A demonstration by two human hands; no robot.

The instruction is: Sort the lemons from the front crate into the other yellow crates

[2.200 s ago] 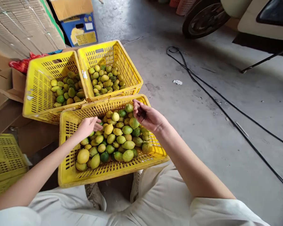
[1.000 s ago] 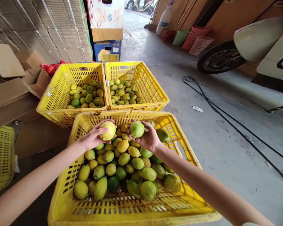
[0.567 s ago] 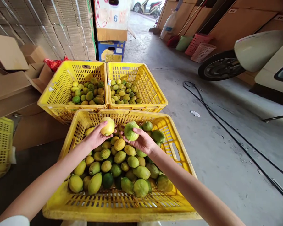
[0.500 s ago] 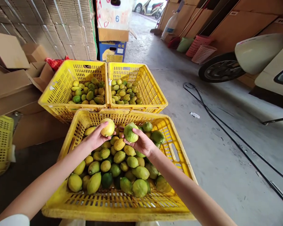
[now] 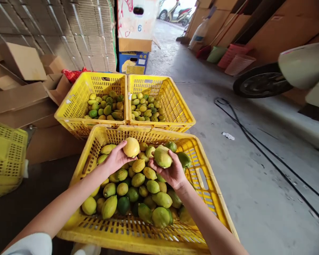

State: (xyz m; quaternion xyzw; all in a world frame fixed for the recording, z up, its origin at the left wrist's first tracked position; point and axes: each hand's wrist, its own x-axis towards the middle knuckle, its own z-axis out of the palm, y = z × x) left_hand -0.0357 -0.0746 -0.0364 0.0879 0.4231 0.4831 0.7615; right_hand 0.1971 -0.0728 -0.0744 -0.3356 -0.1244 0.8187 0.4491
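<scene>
My left hand (image 5: 118, 158) is closed around a pale yellow lemon (image 5: 131, 147), thumb on its upper left side. In my right hand (image 5: 173, 172) sits a greenish lemon (image 5: 163, 157), gripped between thumb and fingers. Both hands hover over the near yellow crate (image 5: 202, 244), which holds many loose lemons (image 5: 138, 179) from yellow to dark green. The two held lemons are apart from each other. My forearms cover part of the crate's left and right sides.
Two more yellow crates, a left one (image 5: 66, 106) and a right one (image 5: 182, 106), stand behind with smaller loads of lemons. Cardboard boxes (image 5: 18, 99) lie at left, beside another yellow crate (image 5: 5, 159). A black cable (image 5: 244, 129) crosses the floor at right, near a wheel (image 5: 263, 82).
The green lemon in my right hand has turned, now showing a different, smoother side. Both hands still hold their lemons. The whole view has shifted slightly, with things appearing further right.
</scene>
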